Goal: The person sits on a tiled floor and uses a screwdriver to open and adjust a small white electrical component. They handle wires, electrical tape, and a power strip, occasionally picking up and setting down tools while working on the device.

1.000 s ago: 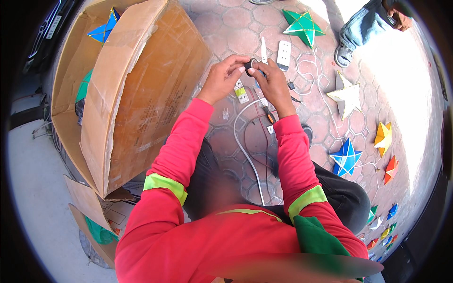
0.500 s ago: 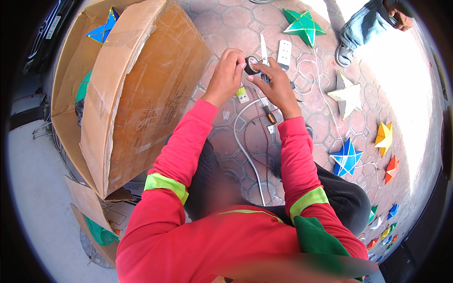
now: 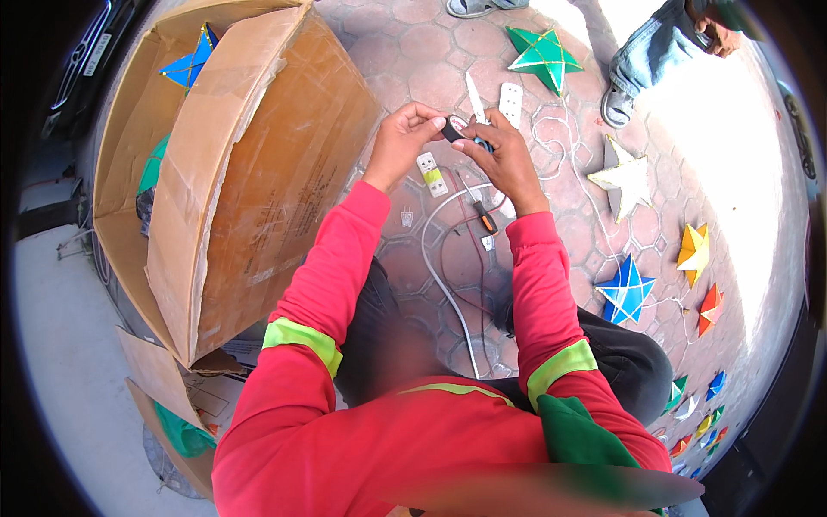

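A roll of black tape [image 3: 455, 128] is held between my hands in the middle. My left hand [image 3: 401, 146] pinches at its left edge; my right hand [image 3: 508, 164] grips its right side. Just beyond are scissors [image 3: 472, 90] with blue handles and a white power strip [image 3: 509, 103]. Below the roll lie a power strip with a yellow-green patch [image 3: 432, 174], a small clear plug [image 3: 407, 217], an orange-handled screwdriver [image 3: 485, 217], white cable [image 3: 441, 280] and thin dark wires.
An open cardboard box [image 3: 276, 155] holding a blue star [image 3: 190, 60] stands left. Paper stars, including green [image 3: 547, 59], white [image 3: 622, 179] and blue [image 3: 625, 291], lie along the right on pavement [image 3: 422, 47], linked by wires. Another person's legs [image 3: 642, 65] and hand [image 3: 724, 39] are at top right.
Compared with half a second ago, my left hand and the tape roll sit slightly lower, with the left fingertips flatter against the roll. The surrounding scene has shifted slightly in view.
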{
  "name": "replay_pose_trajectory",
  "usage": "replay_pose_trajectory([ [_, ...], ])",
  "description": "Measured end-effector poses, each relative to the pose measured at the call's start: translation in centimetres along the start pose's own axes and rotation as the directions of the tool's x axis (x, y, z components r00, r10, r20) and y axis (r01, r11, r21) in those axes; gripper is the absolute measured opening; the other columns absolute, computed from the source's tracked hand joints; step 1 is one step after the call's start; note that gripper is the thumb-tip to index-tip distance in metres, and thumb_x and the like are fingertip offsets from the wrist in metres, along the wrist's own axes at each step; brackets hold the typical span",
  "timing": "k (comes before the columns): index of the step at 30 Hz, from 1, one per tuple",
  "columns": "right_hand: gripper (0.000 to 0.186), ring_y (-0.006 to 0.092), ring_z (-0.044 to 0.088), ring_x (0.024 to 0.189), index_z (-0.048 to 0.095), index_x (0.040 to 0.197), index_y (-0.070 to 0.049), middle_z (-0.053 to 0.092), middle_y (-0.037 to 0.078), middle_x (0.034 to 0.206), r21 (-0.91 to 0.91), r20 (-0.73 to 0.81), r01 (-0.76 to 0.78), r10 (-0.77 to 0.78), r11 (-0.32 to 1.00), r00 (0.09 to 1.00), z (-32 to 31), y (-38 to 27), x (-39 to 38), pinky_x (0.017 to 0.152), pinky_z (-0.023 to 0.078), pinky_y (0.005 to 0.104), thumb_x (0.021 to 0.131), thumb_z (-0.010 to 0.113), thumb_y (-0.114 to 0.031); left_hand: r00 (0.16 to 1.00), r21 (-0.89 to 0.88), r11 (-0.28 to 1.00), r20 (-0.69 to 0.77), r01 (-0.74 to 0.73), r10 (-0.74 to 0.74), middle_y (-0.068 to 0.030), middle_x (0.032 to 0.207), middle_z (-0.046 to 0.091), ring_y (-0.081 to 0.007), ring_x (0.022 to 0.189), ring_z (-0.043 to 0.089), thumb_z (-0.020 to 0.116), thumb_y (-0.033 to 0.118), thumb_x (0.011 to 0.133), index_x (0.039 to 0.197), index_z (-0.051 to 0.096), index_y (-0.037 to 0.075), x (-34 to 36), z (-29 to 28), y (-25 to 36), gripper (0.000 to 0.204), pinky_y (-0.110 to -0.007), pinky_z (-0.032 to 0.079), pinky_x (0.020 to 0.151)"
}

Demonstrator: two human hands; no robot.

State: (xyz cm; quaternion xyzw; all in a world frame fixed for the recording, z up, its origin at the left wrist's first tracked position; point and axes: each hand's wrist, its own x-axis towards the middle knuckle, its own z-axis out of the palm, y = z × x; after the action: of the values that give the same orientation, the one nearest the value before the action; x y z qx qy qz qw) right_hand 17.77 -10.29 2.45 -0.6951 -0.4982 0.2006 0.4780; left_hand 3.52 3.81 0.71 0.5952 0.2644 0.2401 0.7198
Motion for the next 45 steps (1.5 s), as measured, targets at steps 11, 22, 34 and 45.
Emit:
replay_pose_trajectory([
  [11,0.027,0.0194,0.053,0.077,0.075,0.101,-0.002,0.053,0.007,0.085,0.005,-0.047,-0.033,0.033,0.999,0.998,-0.6,0.0,-0.1,0.070,0.044,0.0329,0.084,0.083,-0.022,0.940,0.484,0.831,-0.046,-0.274,0.337,-0.0058,0.101,0.072,-0.0094,0.087,0.062,0.058,0.009,0.102,0.100,0.061,0.001,0.2,0.6,1.0,0.009,-0.027,0.053,0.078],
  [22,0.036,0.0174,0.060,0.084,0.072,0.101,0.001,0.065,0.006,0.090,0.008,-0.176,-0.039,0.040,0.999,0.984,-6.4,-0.9,3.6,0.079,0.047,0.0311,0.080,0.086,-0.025,0.814,0.596,0.620,0.103,-0.510,0.571,-0.0100,0.083,0.065,-0.0187,0.072,0.061,0.063,0.010,0.098,0.098,0.061,0.001,4.8,4.7,11.4,0.010,-0.033,0.048,0.067],
  [34,0.031,0.0067,0.054,0.069,0.074,0.094,-0.001,0.063,-0.002,0.074,0.095,-0.369,-0.065,0.095,0.993,0.925,-11.0,-2.8,7.0,0.063,0.044,0.0264,0.084,0.086,-0.028,0.644,0.597,0.417,0.230,-0.685,0.729,-0.0151,0.085,0.063,-0.0300,0.075,0.061,0.061,0.010,0.098,0.096,0.058,-0.001,6.1,8.9,18.3,0.011,-0.038,0.049,0.069],
  [45,0.033,0.0073,0.057,0.070,0.076,0.090,-0.001,0.067,-0.001,0.076,0.112,-0.355,-0.009,0.049,0.994,0.933,-14.5,-7.7,10.5,0.066,0.045,0.0253,0.083,0.086,-0.031,0.604,0.653,0.369,0.174,-0.662,0.778,-0.0113,0.082,0.068,-0.0203,0.067,0.061,0.062,0.012,0.099,0.097,0.061,-0.001,6.5,8.5,24.6,0.013,-0.034,0.050,0.065],
])
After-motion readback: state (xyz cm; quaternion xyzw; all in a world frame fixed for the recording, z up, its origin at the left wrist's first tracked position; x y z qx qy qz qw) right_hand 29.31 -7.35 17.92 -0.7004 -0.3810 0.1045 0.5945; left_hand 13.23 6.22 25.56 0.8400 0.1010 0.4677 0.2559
